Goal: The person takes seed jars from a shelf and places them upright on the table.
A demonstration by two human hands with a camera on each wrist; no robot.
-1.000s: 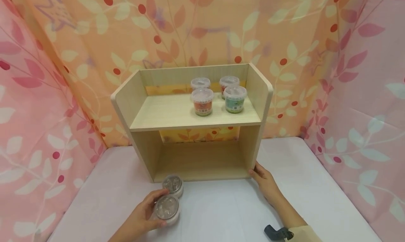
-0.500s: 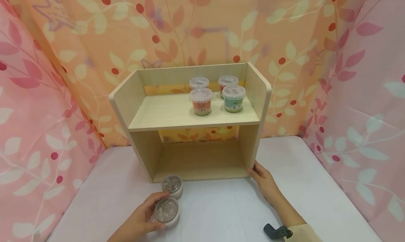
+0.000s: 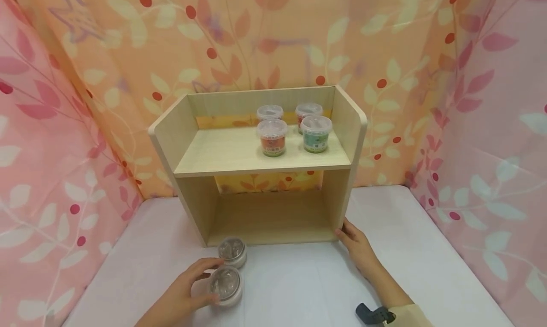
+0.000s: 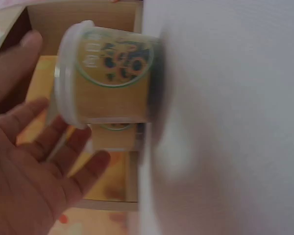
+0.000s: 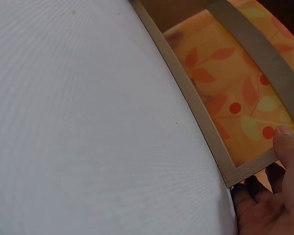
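My left hand (image 3: pixel 181 289) is beside a small lidded plastic tub (image 3: pixel 225 284) standing on the white table. In the left wrist view, the fingers (image 4: pixel 81 183) are spread and relaxed, with the thumb off the tub's lid; a printed label (image 4: pixel 120 61) shows on its side. Right behind it stands a second similar tub (image 3: pixel 232 251), by the front left corner of the two-tier wooden shelf (image 3: pixel 222 151). With its right hand (image 3: pixel 361 251) the person grips the shelf's lower right side panel; the right wrist view has the thumb (image 5: pixel 286 142) on one side, fingers below.
Several lidded tubs stand on the upper board's right half, among them an orange-labelled tub (image 3: pixel 273 144) and a green-labelled tub (image 3: pixel 316 139). Patterned curtains (image 3: pixel 256 42) enclose the back and sides. A dark strap piece (image 3: pixel 373 313) sits at the right wrist.
The left hand has loosened from the front tub and drawn slightly back to the left. Both front tubs and the right hand on the shelf stay in place.
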